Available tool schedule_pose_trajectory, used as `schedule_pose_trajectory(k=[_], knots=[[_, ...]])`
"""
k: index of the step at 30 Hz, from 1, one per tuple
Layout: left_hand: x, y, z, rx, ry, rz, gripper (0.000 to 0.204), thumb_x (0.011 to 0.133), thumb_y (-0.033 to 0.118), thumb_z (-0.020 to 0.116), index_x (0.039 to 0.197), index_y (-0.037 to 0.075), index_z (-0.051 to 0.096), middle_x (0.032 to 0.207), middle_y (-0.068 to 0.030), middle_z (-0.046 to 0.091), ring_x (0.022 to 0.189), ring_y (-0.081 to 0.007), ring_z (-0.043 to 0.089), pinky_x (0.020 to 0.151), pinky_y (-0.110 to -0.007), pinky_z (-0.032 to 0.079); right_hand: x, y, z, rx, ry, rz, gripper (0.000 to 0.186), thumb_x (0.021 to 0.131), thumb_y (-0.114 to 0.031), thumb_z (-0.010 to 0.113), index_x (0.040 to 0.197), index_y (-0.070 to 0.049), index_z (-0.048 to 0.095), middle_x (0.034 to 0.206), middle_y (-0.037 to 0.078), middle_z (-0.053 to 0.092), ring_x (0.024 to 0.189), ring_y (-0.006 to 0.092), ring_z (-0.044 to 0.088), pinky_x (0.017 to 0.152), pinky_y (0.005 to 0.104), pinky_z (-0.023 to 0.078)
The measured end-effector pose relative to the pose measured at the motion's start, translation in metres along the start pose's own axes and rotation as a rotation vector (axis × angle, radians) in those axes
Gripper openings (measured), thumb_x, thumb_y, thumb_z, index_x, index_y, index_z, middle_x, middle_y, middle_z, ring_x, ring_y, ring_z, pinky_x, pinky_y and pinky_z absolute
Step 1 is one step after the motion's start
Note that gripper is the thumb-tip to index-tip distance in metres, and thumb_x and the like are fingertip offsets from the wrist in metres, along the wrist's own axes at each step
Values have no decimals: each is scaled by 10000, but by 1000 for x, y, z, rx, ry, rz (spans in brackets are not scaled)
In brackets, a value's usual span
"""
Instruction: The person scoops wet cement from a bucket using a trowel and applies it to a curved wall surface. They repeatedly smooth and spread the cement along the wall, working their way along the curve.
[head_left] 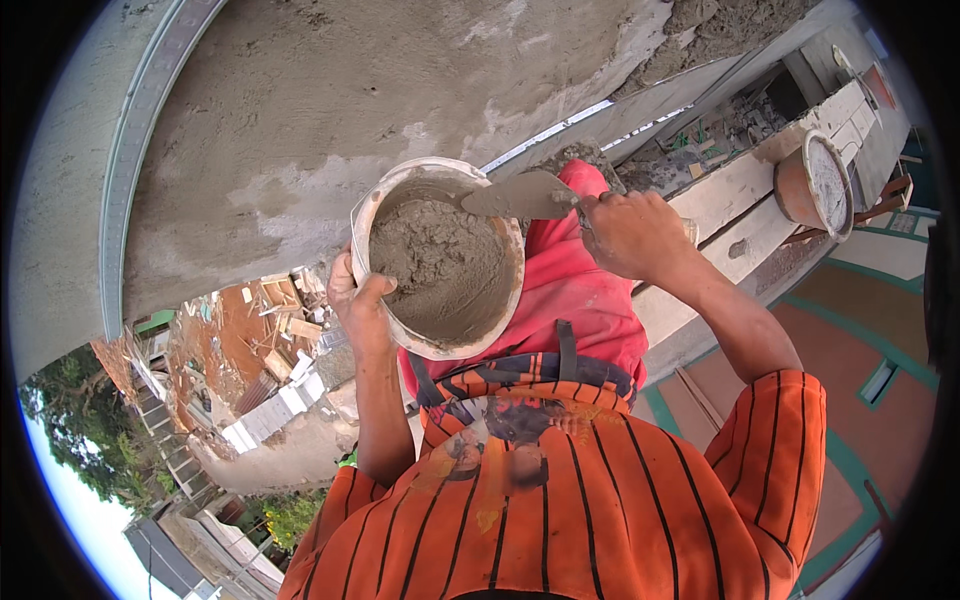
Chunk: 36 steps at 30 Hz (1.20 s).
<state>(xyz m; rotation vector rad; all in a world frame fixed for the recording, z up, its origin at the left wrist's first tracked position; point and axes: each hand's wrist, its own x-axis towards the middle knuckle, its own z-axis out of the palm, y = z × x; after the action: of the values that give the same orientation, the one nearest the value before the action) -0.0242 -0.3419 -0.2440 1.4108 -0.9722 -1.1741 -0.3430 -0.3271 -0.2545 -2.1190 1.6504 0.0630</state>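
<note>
A round bucket (pixel 512 262) of wet grey mortar (pixel 440 265) is held up in front of my body. My left hand (pixel 360 295) grips its left rim, with the thumb over the edge. In my right hand (pixel 635 235) is a trowel (pixel 530 195), its fingers closed round the handle. The trowel's flat, mortar-smeared blade points left, and its tip reaches over the bucket's right rim, above the mortar. Part of the handle is hidden by my fingers.
A wall with damp grey plaster (pixel 300 110) rises just ahead, with a metal strip (pixel 150 130) at its left. Wooden planks (pixel 740 245) run along the right, bearing a second bucket (pixel 800 185). Rubble and broken boards (pixel 270 340) lie far below at left.
</note>
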Motion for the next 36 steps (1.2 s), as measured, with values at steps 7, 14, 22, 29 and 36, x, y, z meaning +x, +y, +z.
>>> schedule_pose_trajectory(k=[7,14,22,29,36], knots=[[0,-6,-1,-78,-41,25,343,621,-36,506,955,4,573,916,-62,622,790,-134,575,775,-255,456,26,-104,79,510,-336,-277,330,861,-292,548,865,31,618,766,273,620,810,446,619,759,519,488],[8,-4,-53,-218,102,-49,361,618,-65,496,958,13,592,860,-39,617,762,-116,564,746,-246,463,18,-102,66,568,-201,-159,349,878,-315,553,912,32,583,766,263,619,814,452,608,739,515,471],[17,4,-50,-239,96,-68,375,629,-83,474,979,6,576,906,-85,640,747,-158,606,733,-272,501,10,-96,58,836,-206,-24,356,880,-284,554,969,59,593,890,245,634,890,404,616,809,457,481],[33,0,-64,-209,31,-129,632,590,18,486,1221,1,451,1087,-165,587,952,-295,610,867,-388,519,-17,-59,42,1648,-175,32,215,824,-84,499,1018,-7,547,789,32,533,681,134,527,644,268,454],[41,6,-65,-229,-56,-201,692,578,70,513,1264,-2,460,1106,-171,586,973,-319,599,872,-392,512,-44,27,2,1984,635,173,373,745,-19,535,1116,-31,497,912,29,529,664,115,560,560,288,504]])
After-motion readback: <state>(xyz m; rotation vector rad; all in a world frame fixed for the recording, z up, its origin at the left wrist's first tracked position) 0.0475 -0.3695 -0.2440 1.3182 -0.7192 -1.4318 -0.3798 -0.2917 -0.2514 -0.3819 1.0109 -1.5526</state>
